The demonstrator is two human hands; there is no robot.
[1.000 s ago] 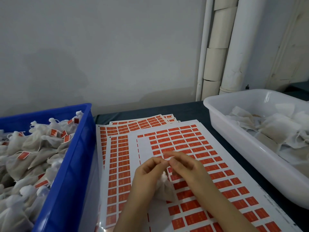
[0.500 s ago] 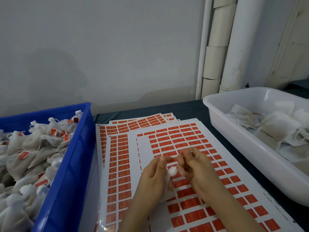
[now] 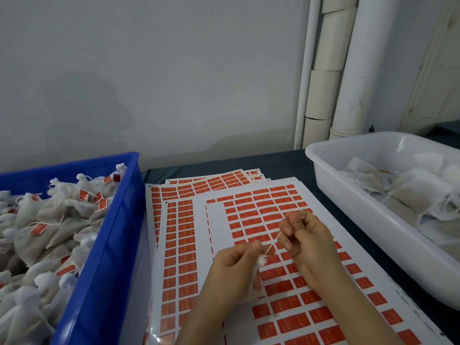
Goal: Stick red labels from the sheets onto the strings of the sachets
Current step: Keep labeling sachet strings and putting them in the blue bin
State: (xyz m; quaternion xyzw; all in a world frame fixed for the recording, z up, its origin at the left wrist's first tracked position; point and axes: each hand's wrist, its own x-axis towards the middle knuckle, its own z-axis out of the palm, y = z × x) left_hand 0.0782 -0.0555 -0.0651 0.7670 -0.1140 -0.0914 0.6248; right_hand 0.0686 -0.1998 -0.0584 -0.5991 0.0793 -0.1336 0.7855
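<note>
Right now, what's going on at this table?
A person is tagging sachets by hand. The left hand grips a white sachet and the right hand pinches its string, pulled taut between them above the sheets of red labels. No label shows on that string yet. The blue crate on the left holds sachets with red labels; the white tub on the right holds plain ones.

Blue crate (image 3: 104, 270) and white tub (image 3: 373, 227) flank the sheets (image 3: 219, 225).
</note>
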